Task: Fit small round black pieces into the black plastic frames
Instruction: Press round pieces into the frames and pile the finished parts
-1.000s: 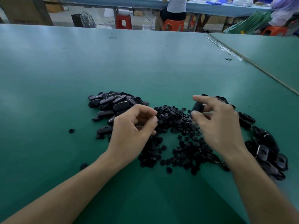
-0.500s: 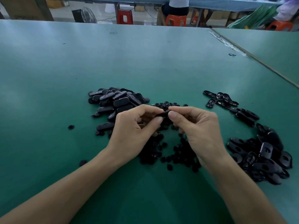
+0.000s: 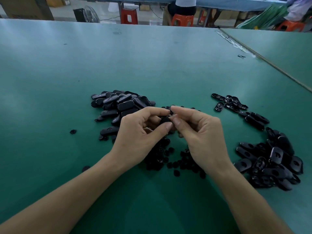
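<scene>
— Pinching a black part (image 3: pixel 166 120) between both sets of fingertips, that's you, just above the green table (image 3: pixel 152 65), dead centre of the view.
— Which hand has it?
— Both. Your left hand (image 3: pixel 140 132) curls thumb and forefinger round its left side. Your right hand (image 3: pixel 200 134) meets it from the other side, forefinger on top, thumb underneath, the other fingers folded in.
— Frame or round piece?
— Can't tell. Your fingers cover most of it, and only a dark rounded patch shows.
— And below?
— Right under your hands lies the heap of small round pieces (image 3: pixel 168 159), spilling toward you between your wrists.
— To the left?
— Just beside your left hand there's a pile of closed oblong frames (image 3: pixel 118 105), smooth faces up and overlapping. One stray round piece (image 3: pixel 73 131) sits further left on its own. Another loose piece (image 3: pixel 85 168) lies near your left forearm.
— To the right?
— Apart from your right hand there's a bigger pile of open frames (image 3: pixel 273 162), holes showing. A trail of them runs away from you to a small cluster (image 3: pixel 229 102).
— Beyond the table?
— A red stool (image 3: pixel 129 16), an orange stool (image 3: pixel 183 20) with someone seated on it, and a fan (image 3: pixel 87 15) on the floor.
</scene>
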Motion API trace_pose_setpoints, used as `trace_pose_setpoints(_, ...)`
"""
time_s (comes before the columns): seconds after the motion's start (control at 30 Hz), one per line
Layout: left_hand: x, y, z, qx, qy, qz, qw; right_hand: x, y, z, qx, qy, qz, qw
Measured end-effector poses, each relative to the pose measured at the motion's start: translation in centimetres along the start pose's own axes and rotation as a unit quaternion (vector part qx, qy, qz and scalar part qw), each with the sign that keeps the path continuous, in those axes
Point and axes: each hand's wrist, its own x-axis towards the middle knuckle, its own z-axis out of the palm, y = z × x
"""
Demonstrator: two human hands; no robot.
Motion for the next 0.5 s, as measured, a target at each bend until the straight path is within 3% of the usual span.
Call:
trace_pose_setpoints(0.07,0.07,-0.02,0.13,0.011,0.008,0.006,1.0,-0.11,0.0,0.09,-0.039,0.01,-0.012,0.999)
trace_pose_setpoints(0.13,0.19,-0.14,0.1,-0.003,0.022,0.002,1.0,-0.23,0.14,-0.01,-0.149,0.034,-0.036,0.988)
trace_pose_setpoints(0.27,0.46,-0.04,-0.12,-0.016,0.056,0.009,0.998,-0.45,0.24,-0.37,-0.379,-0.032,-0.042,0.924)
trace_pose_setpoints(0.37,0.47,-0.14,-0.19,-0.034,0.073,0.004,0.997,-0.53,0.11,-0.16,-0.418,-0.07,-0.028,0.905)
trace_pose_setpoints(0.5,0.49,-0.14,-0.21,-0.044,0.081,0.008,0.996,-0.34,0.08,0.19,-0.43,-0.056,-0.018,0.901)
